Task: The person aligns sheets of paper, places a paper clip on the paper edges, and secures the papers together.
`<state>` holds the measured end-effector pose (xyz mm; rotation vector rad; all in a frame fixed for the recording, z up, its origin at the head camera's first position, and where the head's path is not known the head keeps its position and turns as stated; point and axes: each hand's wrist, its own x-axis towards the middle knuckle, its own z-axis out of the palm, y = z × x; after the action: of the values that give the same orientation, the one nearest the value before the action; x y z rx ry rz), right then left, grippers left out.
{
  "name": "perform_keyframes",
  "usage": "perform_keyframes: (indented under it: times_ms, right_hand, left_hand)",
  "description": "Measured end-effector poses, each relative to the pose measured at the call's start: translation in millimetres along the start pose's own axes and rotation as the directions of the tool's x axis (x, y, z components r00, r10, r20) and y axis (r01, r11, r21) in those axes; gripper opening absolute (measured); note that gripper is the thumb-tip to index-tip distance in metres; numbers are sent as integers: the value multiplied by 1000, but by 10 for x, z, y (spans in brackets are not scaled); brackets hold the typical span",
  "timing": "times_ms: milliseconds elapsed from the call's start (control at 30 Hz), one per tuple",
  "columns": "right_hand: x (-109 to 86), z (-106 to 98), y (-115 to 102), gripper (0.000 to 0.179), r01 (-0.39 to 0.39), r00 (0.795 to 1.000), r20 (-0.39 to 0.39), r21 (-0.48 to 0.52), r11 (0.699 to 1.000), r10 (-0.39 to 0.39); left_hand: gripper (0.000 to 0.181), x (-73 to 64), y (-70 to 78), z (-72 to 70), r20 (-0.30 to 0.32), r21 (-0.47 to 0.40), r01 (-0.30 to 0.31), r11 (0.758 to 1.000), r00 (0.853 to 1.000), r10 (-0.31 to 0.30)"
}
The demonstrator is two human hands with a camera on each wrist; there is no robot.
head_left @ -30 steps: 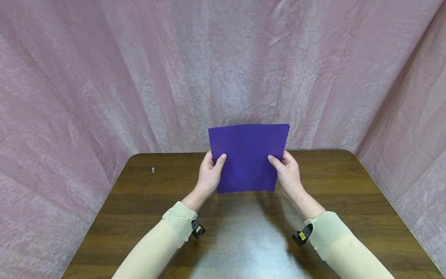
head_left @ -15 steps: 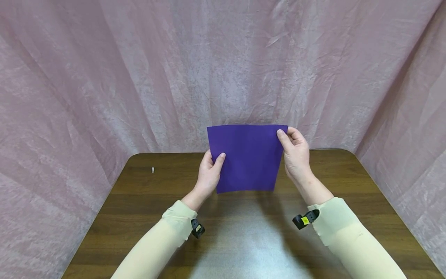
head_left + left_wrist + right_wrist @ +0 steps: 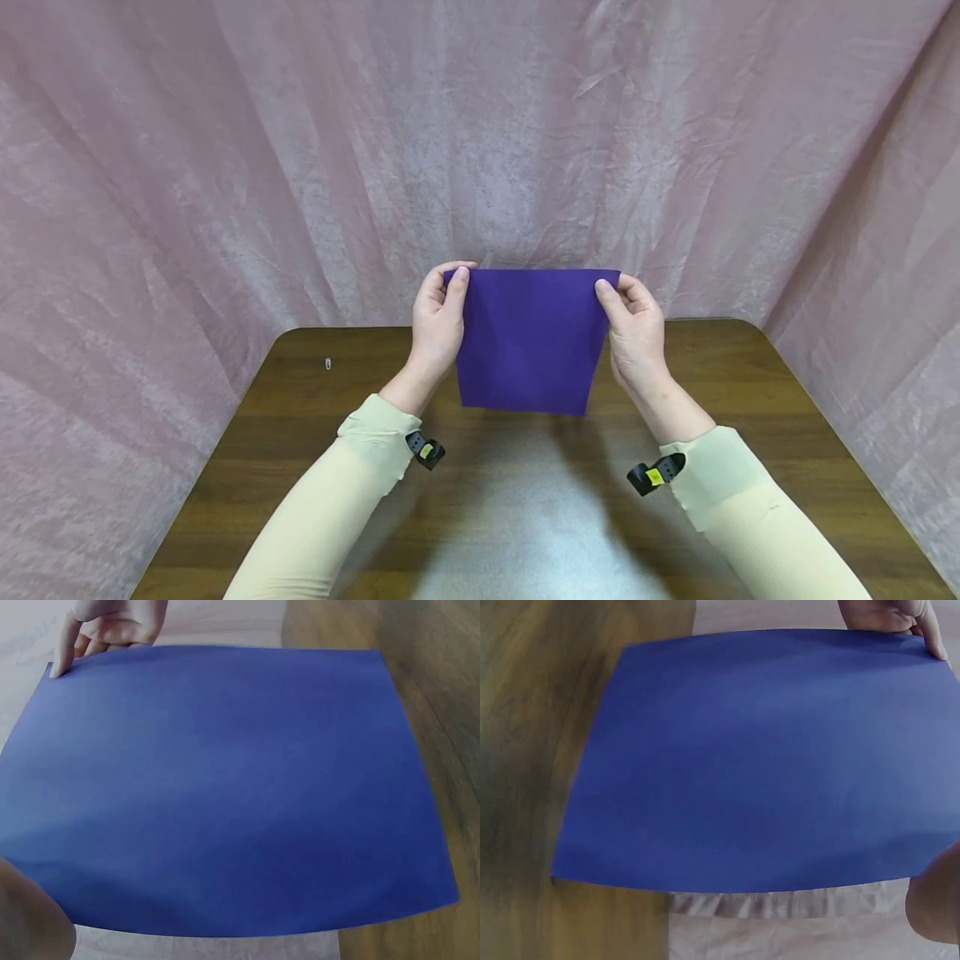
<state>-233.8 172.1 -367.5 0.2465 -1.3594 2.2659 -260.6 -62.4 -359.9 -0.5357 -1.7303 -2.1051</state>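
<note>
Presently, my arms stretch over the tabletop, left grip and right grip pinching the sheet by its top corners.

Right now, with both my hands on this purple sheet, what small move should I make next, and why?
I'd probably lower the purple sheet toward the wooden table. The left hand and right hand grip its upper corners, its lower edge is unheld, and the tabletop spreads beneath it, so it could likely be laid flat.
</note>
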Motion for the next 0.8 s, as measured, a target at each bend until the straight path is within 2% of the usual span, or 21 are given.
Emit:
perform_keyframes:
  times_ms: [200, 300, 500, 800]
  right_hand:
    - [32, 99, -86, 23, 39, 997, 77, -162, 986, -27]
    - [64, 129, -85, 22, 27, 997, 80, -166, 986, -14]
    - [46, 26, 23, 13, -58, 994, 90, -120, 991, 69]
    - [-168, -309, 298, 17, -175, 953, 186, -299, 938, 237]
  left_hand:
    - [28, -16, -25, -10, -23, -9, -3, 1000, 1000, 3]
    - [27, -7, -34, -20, -35, -11, -9, 1000, 999, 9]
    - [20, 28, 7, -12, -55, -29, -20, 999, 998, 18]
    - [17, 43, 87, -8, -94, -66, -43, 997, 995, 37]
